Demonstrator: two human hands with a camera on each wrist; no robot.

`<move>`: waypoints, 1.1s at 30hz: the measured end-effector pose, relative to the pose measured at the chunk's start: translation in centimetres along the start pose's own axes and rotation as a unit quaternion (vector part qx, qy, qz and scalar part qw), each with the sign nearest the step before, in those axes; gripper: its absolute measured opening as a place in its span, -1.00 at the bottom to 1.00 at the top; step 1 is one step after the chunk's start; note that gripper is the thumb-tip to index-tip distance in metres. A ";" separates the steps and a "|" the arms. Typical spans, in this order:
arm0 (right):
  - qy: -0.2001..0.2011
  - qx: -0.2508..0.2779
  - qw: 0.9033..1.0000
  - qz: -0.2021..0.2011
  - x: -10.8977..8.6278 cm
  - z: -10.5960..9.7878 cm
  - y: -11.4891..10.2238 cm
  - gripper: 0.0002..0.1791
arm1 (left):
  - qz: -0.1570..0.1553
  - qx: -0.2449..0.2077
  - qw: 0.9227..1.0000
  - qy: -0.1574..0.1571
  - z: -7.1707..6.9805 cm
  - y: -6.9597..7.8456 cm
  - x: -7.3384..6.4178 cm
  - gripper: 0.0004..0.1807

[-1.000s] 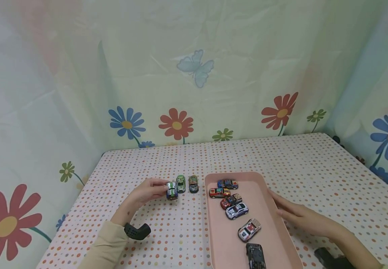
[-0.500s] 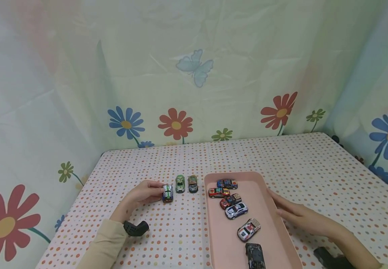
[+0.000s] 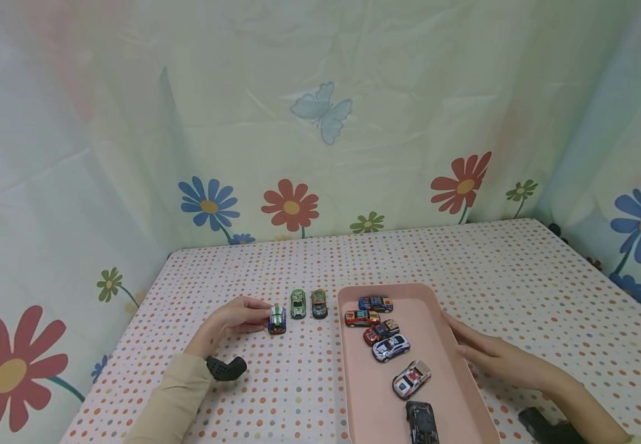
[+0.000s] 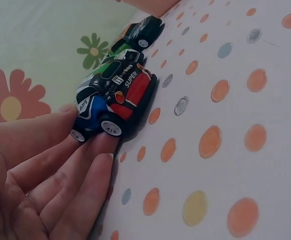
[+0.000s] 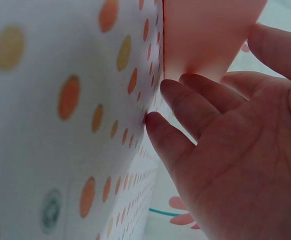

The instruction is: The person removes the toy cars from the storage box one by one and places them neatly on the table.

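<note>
A pale green curtain [image 3: 409,92] printed with large flowers and a butterfly closes in the back and sides. In front of it stands a counter [image 3: 253,394] covered in white, with orange, grey and yellow dots.

On the counter, right of centre, lies a shallow pink tray [image 3: 372,394], probably light, stiff plastic that would slide if nudged; its long rim looks the surest place to steady it.

A person's two hands reach in. The right hand [image 3: 481,349], fingers extended and loosely spread, rests along the tray's right side, gripping nothing. The left hand [image 3: 240,313] holds a small toy car by its left side, thumb tip against the flank and the other fingers low by the wheels; part of that grip is hidden.

The tray carries six toy cars: a black car [image 3: 422,422] nearest the person, a white-and-red car [image 3: 411,378] beyond it, and four bunched towards the far left corner.

The held white, green and blue car [image 3: 277,320] is left of the tray, at counter level, beside but apart from a green car [image 3: 298,304] and a dark car [image 3: 319,304]. Whether its wheels bear weight is unclear. It looks glossy, hard and light, likely to roll if pushed lengthwise and to slip under damp fingertips, so a pinch across both sides of the body, above the wheels, should suit it best.
</note>
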State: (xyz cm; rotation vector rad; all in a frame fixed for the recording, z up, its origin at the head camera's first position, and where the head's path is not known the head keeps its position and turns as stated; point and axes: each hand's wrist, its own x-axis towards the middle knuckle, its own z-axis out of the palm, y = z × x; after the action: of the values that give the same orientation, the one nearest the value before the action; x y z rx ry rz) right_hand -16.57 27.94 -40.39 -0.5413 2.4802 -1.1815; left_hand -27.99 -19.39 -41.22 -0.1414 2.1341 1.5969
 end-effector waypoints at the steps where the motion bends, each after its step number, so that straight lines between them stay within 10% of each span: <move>1: 0.000 0.000 1.000 -0.002 0.0 0.0 0.0 -0.29 | -0.001 0.001 1.000 -0.003 0.0 0.0 0.0 -0.66; 14: 0.001 0.021 1.000 -0.001 0.0 0.1 0.1 -0.28 | 0.018 0.084 0.996 -0.010 -0.3 1.0 0.3 -0.74; 33: 0.001 0.007 1.000 -0.003 0.0 0.0 0.1 -0.28 | 0.043 0.123 0.989 0.075 0.6 0.5 -0.1 -0.95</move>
State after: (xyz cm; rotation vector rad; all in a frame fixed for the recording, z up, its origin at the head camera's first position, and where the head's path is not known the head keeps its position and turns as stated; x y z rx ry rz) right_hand -16.60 27.95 -40.48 -0.5448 2.4724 -1.2010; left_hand -27.89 -18.73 -40.80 -0.0937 2.4637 1.3920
